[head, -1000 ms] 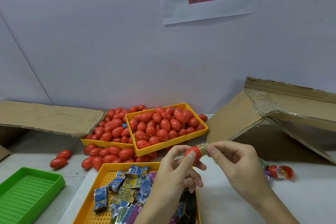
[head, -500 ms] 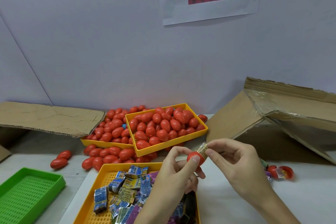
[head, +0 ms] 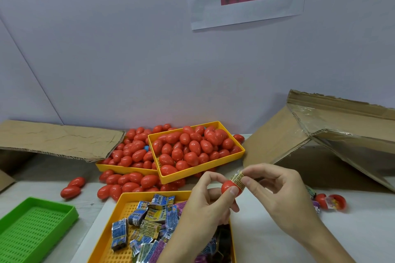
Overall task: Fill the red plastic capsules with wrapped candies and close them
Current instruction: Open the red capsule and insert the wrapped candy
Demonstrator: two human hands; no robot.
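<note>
Red capsule half [head: 229, 186] sat pinched in the left hand [head: 205, 205]; right hand [head: 275, 194] pinched a candy [head: 237, 178] halfway in. Closing remained, many candies [head: 147, 222] waited.

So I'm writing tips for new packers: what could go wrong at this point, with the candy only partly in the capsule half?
The wrapped candy sticks well out of the red capsule half, pinched by the right hand; left like that, it may keep the other half from closing. The left hand grips the smooth half only by its fingertips, so a firm push might pop it loose toward the candy tray below.
</note>
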